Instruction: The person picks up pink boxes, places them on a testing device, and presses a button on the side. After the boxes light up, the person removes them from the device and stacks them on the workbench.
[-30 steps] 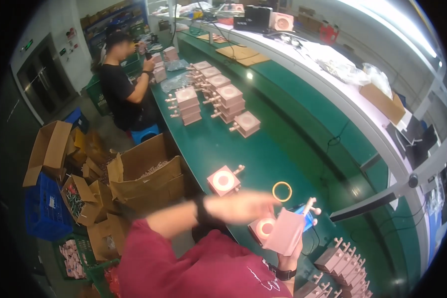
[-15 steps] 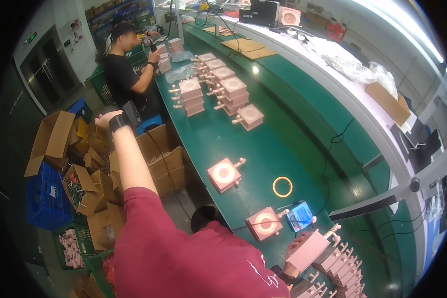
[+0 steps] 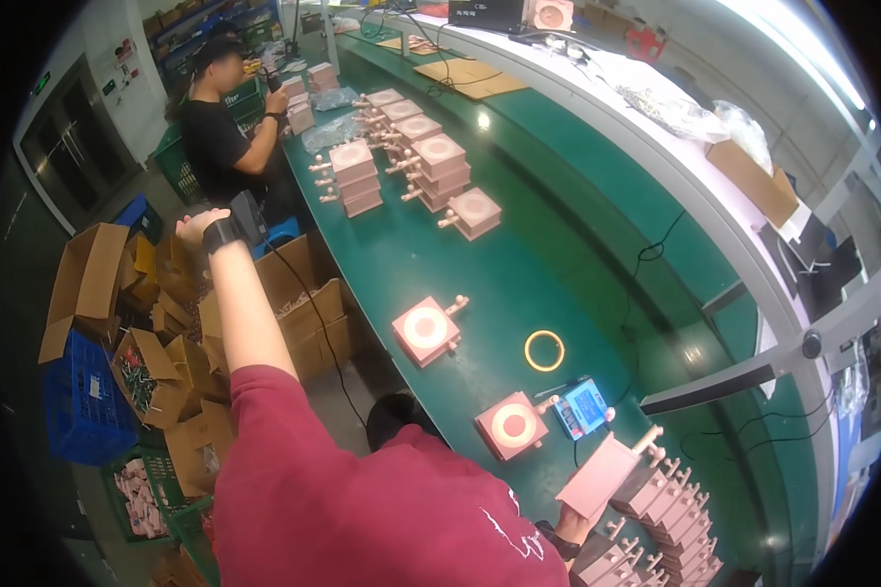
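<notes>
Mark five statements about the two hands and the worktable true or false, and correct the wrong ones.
1. The right hand holds a pink box. True.
2. The left hand rests on the green tabletop. False: it is out to the left, away from the tabletop.
3. The yellow ring encircles the blue-faced device. False: the ring lies by itself on the tabletop, apart from the device.
4. A co-worker in a black top is at the tabletop's far end. True.
5. The wearer's sleeve is green. False: it is maroon.
</notes>
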Available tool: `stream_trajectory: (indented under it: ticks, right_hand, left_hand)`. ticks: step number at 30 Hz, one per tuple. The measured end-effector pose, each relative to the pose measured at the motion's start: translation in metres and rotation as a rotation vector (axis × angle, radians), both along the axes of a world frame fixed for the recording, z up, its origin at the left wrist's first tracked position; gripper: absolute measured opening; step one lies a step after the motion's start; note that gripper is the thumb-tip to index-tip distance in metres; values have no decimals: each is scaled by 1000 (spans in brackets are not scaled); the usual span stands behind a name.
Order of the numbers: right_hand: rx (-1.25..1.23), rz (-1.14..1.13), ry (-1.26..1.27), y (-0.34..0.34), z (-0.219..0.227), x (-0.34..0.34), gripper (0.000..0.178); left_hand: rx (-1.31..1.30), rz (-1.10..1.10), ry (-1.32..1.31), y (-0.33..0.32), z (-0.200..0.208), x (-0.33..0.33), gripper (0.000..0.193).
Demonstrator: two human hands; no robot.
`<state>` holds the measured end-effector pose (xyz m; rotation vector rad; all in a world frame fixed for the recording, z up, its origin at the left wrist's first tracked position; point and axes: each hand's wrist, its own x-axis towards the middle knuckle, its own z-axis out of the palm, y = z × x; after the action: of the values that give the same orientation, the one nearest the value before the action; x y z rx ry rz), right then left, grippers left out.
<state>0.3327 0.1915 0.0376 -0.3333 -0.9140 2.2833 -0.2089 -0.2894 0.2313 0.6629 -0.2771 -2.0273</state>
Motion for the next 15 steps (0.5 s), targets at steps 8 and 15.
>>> stream_trajectory:
  ticks: [8,15]
  right_hand:
    - [-211,-331,-262,-14,10,-9,44]
    - [-158,-95,-169,-6,-7,11,50]
  left_hand:
    - [-293,-333,-35,83,-70,34,21]
    - [-1827,-1190,-573,138,-301,153,17]
